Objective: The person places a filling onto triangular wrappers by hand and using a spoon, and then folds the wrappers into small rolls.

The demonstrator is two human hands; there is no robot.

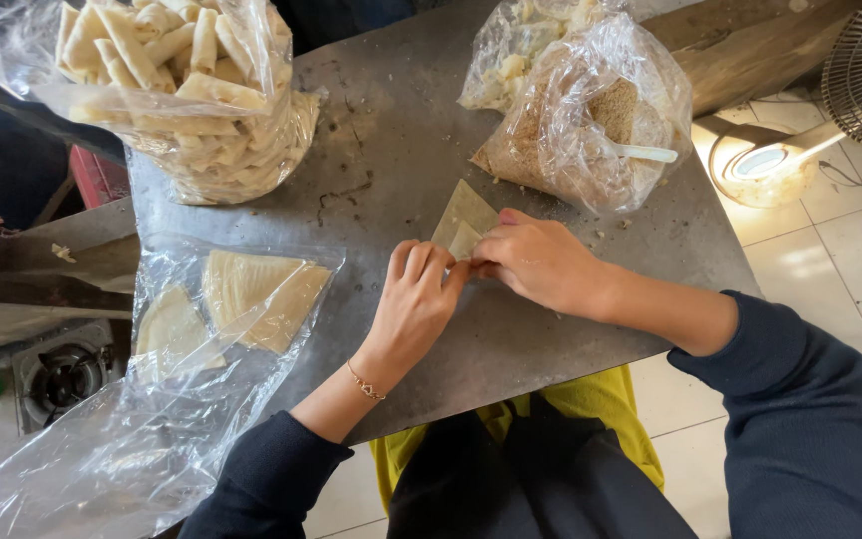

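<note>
Both hands meet at the middle of the grey metal surface [401,190]. The left hand [413,304] curls its fingers over the near edge of a pale triangular pastry wrapper [464,222], and the right hand [539,262] pinches the same wrapper from the other side, so the sheet is pressed flat while its edge is folded. The wrapper lies just in front of an open plastic bag of brown crumbly filling [591,125] with a white spoon [646,153] resting in it, within easy reach. To the left, a clear bag holds a stack of flat wrappers [251,289]. At the far left corner, another bag is full of finished rolls [177,75].
</note>
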